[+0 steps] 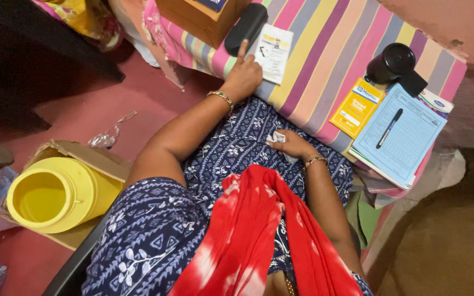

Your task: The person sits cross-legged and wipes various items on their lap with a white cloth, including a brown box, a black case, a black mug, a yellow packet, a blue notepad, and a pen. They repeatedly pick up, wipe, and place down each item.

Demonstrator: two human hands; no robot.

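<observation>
My left hand rests on the striped cloth that covers a low table. Its index finger is stretched out and touches a black oblong case; the other fingers are curled. A white printed leaflet lies just to the right of this hand. My right hand sits on my lap, over blue patterned fabric, and is closed on a small white wad. Both wrists wear gold bangles. A red scarf hangs down my front.
A brown wooden box stands behind the case. At the right of the table are a black round container, a yellow packet and blue forms with a black pen. A yellow bucket lies in a cardboard box on the red floor.
</observation>
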